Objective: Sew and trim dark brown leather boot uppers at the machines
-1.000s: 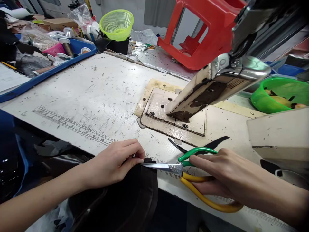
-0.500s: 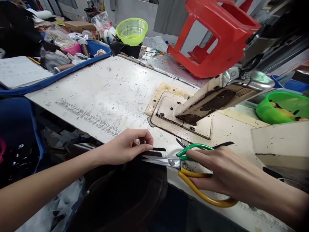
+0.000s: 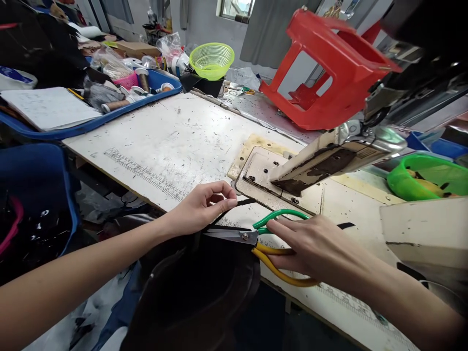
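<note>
My right hand (image 3: pixel 307 248) is closed around the scissors (image 3: pixel 250 237), which have one green and one yellow handle. Their blades point left along the top edge of a dark brown, leather-like piece (image 3: pixel 197 287) that hangs over the table's front edge. Between thumb and forefinger, my left hand (image 3: pixel 204 207) pinches a narrow black strip (image 3: pixel 246 202), lifted above the blades. The strip's free end sticks out to the right of the fingertips. Where the strip meets the brown piece is partly hidden behind my left hand and the blades.
A sewing machine (image 3: pixel 314 158) stands on the white table (image 3: pixel 161 131), with a red plastic frame (image 3: pixel 329 78) behind it. Blue tray (image 3: pixel 120 109) with thread spools and a notebook lies at left. Green basket (image 3: pixel 427 178) sits right; a yellow-green basket (image 3: pixel 212 58) stands at the back.
My left hand has raised the black strip away from the brown piece. The scissors have moved left and their blades are closer together. The view has shifted slightly.
</note>
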The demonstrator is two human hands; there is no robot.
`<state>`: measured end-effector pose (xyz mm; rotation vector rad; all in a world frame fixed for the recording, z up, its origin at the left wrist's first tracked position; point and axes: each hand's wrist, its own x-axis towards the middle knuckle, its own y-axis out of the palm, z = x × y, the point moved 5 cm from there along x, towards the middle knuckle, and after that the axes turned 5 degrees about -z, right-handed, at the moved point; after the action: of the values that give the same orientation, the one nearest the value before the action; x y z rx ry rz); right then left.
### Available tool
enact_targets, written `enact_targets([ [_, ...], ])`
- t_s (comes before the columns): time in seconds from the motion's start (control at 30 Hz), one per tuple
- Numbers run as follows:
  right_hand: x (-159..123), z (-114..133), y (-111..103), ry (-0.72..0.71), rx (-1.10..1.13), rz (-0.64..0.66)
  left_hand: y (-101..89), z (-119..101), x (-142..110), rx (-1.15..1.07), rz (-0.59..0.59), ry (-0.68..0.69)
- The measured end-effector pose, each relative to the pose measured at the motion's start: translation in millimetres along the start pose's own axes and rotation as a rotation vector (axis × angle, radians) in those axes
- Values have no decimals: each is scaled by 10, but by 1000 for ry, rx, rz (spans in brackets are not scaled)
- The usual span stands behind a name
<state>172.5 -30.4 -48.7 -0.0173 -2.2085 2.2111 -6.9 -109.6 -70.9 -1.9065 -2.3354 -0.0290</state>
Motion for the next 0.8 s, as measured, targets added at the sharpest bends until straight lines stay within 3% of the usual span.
enact_targets([
  [0.3,171,72,4,-81,-151,-44,-23,62,-11,-57,-75,29],
  [0.4,36,87,-10,-63,-131,-48,-57,79,-24,-58,-119,26],
  [0.5,-392,3,-63,135,-33,-149,-98,107,-19,-53,-196,8],
  [0.57,-769,-17,-101,406,43,-290,-105,146,-4,-37,-227,-10],
  [0.63,-1053,120,-53,697,181,-394,-113,200,4,-8,-242,-22],
  [0.7,-1067,445,114,880,460,-392,-149,244,-10,37,-253,-21],
  [0.8,-600,1107,345,818,1002,-335,-235,229,-51,131,-283,13],
])
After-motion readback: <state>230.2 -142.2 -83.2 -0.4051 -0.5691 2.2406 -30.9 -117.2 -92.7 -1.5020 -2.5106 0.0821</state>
